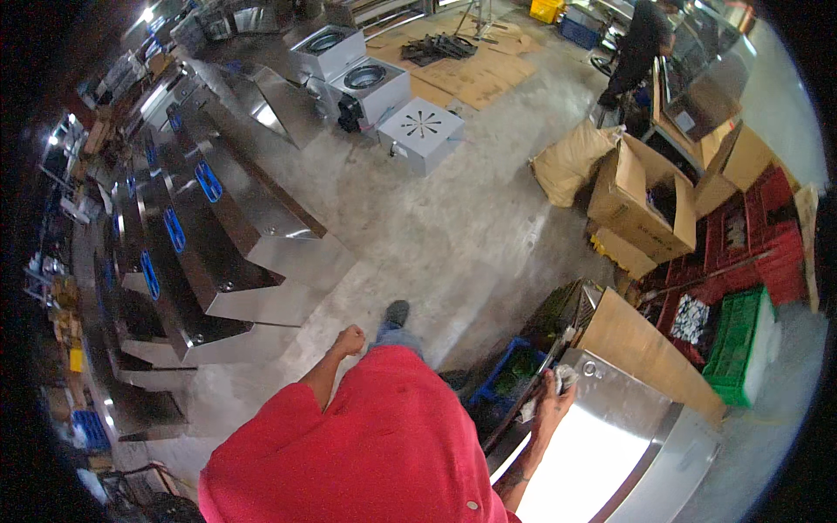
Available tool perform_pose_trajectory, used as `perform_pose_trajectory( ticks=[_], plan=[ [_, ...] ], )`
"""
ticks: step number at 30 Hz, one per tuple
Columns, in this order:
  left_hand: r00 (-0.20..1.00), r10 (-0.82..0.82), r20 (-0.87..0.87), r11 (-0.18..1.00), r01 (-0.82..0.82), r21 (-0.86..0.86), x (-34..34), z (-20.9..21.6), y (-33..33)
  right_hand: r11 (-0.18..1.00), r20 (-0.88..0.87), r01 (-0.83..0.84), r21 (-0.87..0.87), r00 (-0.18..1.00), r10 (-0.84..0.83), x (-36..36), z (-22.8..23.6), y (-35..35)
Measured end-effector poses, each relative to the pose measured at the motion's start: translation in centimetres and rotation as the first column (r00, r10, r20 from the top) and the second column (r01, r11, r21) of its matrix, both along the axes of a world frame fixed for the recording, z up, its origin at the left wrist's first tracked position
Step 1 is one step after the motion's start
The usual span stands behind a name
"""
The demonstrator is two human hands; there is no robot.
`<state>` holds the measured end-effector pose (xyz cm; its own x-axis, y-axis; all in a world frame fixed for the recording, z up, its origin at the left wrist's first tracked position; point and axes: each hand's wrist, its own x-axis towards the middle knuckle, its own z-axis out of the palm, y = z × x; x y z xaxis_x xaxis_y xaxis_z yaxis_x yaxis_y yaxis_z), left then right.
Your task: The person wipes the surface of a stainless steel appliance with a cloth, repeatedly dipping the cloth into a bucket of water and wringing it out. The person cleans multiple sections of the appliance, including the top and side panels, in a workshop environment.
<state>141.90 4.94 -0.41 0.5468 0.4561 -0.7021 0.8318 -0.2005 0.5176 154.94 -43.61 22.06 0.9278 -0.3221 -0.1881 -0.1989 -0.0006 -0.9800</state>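
Rag (558,380), pale and crumpled, sits bunched under the right hand (553,397) at lower right of frame, pressed onto the upper corner of a steel panel (602,444). Fingers are curled over the cloth, pinching it against the metal. Panel's long axis runs from lower centre up toward right; its bright face tilts toward the camera, and the rag lies at its near upper edge, right-hand side only. Left hand (350,339) is well apart, at centre frame, closed in an empty fist over bare concrete floor (453,218). Beyond the panel: cardboard sheet (641,344), green crate (737,344), red crates (767,235). Left of frame, a row of steel cabinets (218,253). Far top right, another person (636,48) bends over.
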Motion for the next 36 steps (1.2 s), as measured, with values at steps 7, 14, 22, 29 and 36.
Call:
perform_pose_trajectory(
  ticks=[7, 14, 22, 29, 36],
  plan=[
    [0.971, 0.227, 0.081, 0.973, -0.230, 0.035, 0.4, -2.0, 5.8, 0.978, -0.110, -0.173, -0.117, 0.981, 0.160, 3.1, 4.7, 10.8],
    [0.969, 0.241, 0.047, 0.955, -0.246, 0.166, -5.1, -6.3, 16.4, 0.866, -0.115, -0.464, -0.189, 0.886, 0.449, 7.3, 0.4, 26.7],
    [0.809, 0.588, 0.004, 0.797, -0.579, -0.170, -10.2, -11.0, 25.6, 0.646, -0.355, -0.758, -0.086, 0.629, 0.691, 7.1, 3.8, 44.6],
    [0.666, 0.746, 0.030, 0.589, -0.638, -0.495, -9.2, -7.7, 26.8, 0.558, -0.401, -0.829, -0.039, 0.524, 0.751, 9.6, 2.2, 50.5],
    [0.644, 0.762, -0.070, 0.537, -0.689, -0.487, -9.4, -6.9, 26.9, 0.421, -0.479, -0.882, -0.209, 0.468, 0.743, 10.4, 2.5, 54.2]
  ],
)
